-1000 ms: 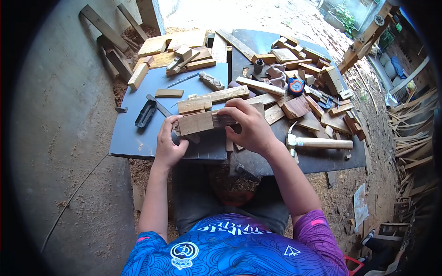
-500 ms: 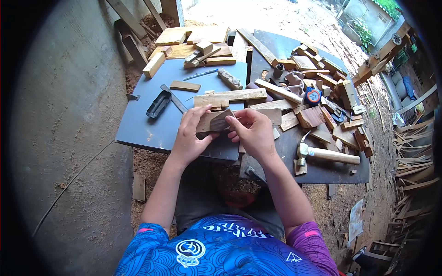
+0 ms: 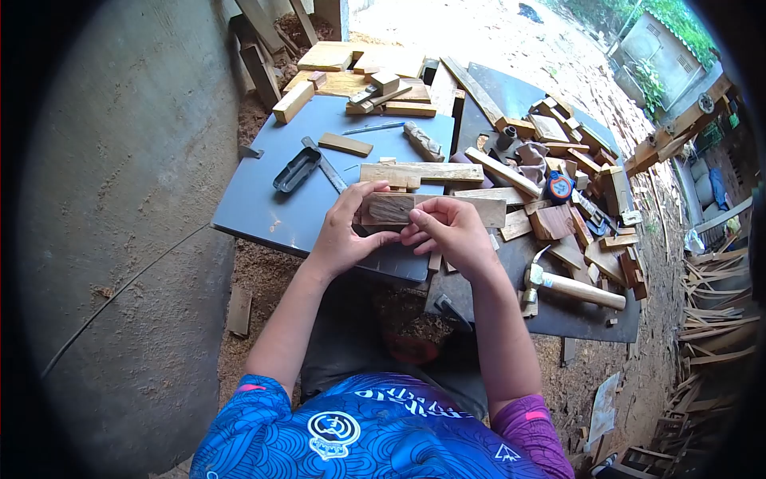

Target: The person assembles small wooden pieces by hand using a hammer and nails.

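Observation:
A small dark-grained wooden block [image 3: 391, 209] is held between my two hands, above the near edge of the blue-grey tabletop. My left hand [image 3: 345, 231] curls round its left side, with the thumb below and the fingers above. At its right end, my right hand [image 3: 453, 230] pinches it between thumb and fingers. Just behind the block lies a paler flat board [image 3: 487, 211], partly hidden by the hands. Beyond that is a long light wooden piece [image 3: 447, 171] with smaller wood at its left end.
A hammer [image 3: 578, 289] and tape measure [image 3: 560, 187] lie to the right among many wood offcuts. A black tray-shaped object [image 3: 297, 169], a metal ruler-like strip [image 3: 329, 172] and a blue pencil-like stick [image 3: 373, 128] are on the left tabletop [image 3: 255, 199]. A wall [image 3: 136, 199] stands left.
The dark block has turned from a tilted angle to nearly level, its broad grained face now showing. Both hands stay on it. The whole view has shifted slightly.

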A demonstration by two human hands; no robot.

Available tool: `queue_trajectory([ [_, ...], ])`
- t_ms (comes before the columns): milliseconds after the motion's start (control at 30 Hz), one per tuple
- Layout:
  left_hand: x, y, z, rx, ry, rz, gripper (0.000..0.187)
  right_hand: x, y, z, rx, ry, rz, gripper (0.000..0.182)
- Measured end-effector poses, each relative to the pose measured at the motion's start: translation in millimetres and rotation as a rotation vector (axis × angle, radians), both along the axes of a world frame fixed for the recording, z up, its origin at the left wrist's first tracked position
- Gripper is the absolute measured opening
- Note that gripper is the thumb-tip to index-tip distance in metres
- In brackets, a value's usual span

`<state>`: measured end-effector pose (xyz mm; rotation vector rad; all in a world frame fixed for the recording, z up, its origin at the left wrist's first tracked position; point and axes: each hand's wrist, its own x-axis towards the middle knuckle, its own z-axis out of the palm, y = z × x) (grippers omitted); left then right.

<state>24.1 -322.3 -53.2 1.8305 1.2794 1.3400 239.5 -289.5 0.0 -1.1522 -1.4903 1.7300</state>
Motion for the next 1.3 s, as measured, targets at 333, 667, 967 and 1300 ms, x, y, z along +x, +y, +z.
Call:
queue_trajectory([
  [333, -5.9, 2.3, -6.2, 0.019, -0.093, -0.056, 0.056, -0.6, -0.3, -10.8, -0.023, 0.04, 0.021, 0.024],
  [667, -5.4, 2.0, -6.4, 0.001, -0.139, -0.092, 0.052, -6.4, -11.5, -6.2, 0.208, -0.141, -0.091, 0.025],
  [967, 1.3, 1.0, -0.9, 0.159, 0.015, -0.058, 0.049, -3.1, -24.2, 1.7, 0.692, -0.255, -0.036, 0.041],
  [1300, 17.2, -4.2, -3.6, 0.201, 0.108, 0.104, 0.052, 20.5, -29.8, -11.3, 0.63, -0.12, -0.287, 0.011],
])
